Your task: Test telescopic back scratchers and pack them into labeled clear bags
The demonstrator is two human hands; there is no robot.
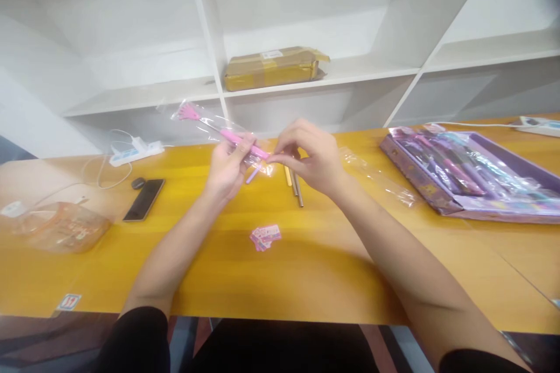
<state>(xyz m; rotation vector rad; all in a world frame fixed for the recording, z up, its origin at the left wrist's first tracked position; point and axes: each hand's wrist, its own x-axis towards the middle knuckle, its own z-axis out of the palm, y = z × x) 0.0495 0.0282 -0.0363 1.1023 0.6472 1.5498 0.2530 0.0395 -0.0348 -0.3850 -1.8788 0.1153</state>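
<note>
Two bare hands meet just beyond the small pile of pink cards (265,237), our landmark on the table (210,280), and between them we have a pink back scratcher (230,136) in a clear sleeve (214,118). Its long axis slants: the hand-shaped head points away, beyond and left of the cards, while the handle's end comes back toward a spot straight beyond them. Our left hand (230,166) is closed around the handle, thumb on top. Our right hand (312,154) is nearer that end and pinches there with thumb and forefinger; whether it has the film or the handle itself, we cannot tell.

Beyond the cards, a purple stick (252,175) shows just under our left hand, and metal rods (298,192) with a yellow rod (287,176) lie below our right. Right of the cards we see loose clear film (380,178), then a purple box (503,210) of wrapped items.

As for writing, the cards carry print too blurred to read. Left of them and nearer us, a sticker (69,302) bears red characters, perhaps "17". Farther left, an orange bag (70,227) has unreadable lettering, and so does the white label (272,54) on the shelved carton (273,73), well beyond the cards.
</note>
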